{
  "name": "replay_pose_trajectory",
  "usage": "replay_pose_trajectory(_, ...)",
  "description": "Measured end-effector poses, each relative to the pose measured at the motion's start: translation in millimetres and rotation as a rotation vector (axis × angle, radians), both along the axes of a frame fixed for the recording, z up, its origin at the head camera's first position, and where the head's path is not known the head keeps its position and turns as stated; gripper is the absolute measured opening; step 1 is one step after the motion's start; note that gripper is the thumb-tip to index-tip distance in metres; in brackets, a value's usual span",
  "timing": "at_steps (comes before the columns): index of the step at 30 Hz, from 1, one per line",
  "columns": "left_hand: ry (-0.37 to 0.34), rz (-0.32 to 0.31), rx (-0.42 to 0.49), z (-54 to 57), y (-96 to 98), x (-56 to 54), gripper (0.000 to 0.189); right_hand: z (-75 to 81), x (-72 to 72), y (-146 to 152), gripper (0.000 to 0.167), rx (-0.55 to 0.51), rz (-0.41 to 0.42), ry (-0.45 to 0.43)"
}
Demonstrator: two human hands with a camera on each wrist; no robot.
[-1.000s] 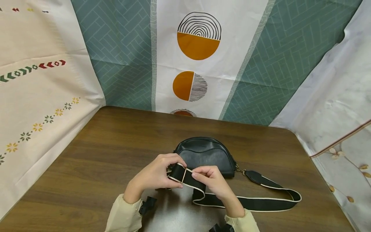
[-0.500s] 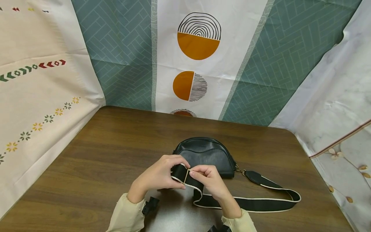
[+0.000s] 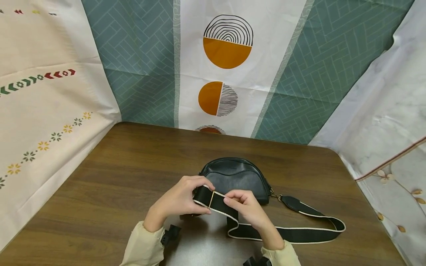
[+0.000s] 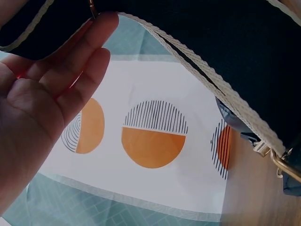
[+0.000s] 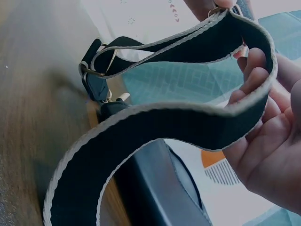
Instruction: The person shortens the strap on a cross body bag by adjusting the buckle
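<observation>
A black webbing strap [image 3: 306, 234] with cream edges is held up in front of a black half-moon handbag [image 3: 233, 183]. My left hand [image 3: 178, 197] grips the strap at its thin gold slide buckle [image 3: 211, 199], thumb below and fingers above. Just right of that buckle, my right hand [image 3: 249, 208] pinches the strap between thumb and fingertips. From there the webbing drops in a curve to the table. In the right wrist view the strap doubles back through a rectangular gold ring [image 5: 96, 72] beside the bag.
The wooden table [image 3: 149, 155] lies under everything. A brass clasp [image 3: 277, 195] joins the strap's leather end tab [image 3: 291, 202] to the bag's right side. Patterned cloths [image 3: 143, 66] hang along the table's back and sides.
Both hands shift slightly right, then my left hand comes back left. My right fingers now sit farther from the slide buckle, with more strap showing between them. The bag stays put.
</observation>
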State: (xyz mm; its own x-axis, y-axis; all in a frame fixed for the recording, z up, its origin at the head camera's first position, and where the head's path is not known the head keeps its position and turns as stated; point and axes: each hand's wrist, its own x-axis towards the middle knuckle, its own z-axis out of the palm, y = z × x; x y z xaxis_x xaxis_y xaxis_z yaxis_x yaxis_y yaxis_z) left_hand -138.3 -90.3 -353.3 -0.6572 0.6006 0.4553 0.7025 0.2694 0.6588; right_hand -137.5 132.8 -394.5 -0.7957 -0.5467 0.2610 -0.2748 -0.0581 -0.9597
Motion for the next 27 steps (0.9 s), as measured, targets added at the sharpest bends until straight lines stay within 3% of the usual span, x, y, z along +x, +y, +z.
replay_pose_trajectory(8,-0.061,-0.007,0.016,0.1,1.5,-1.7,0.051,-1.8,-1.7,0,0.015,-0.031,-0.024,0.015)
replay_pose_trajectory(27,-0.007,-0.028,-0.010,-0.1,11.4,-4.0,0.048,2.5,0.2,-11,0.019,-0.100,-0.062,-0.059)
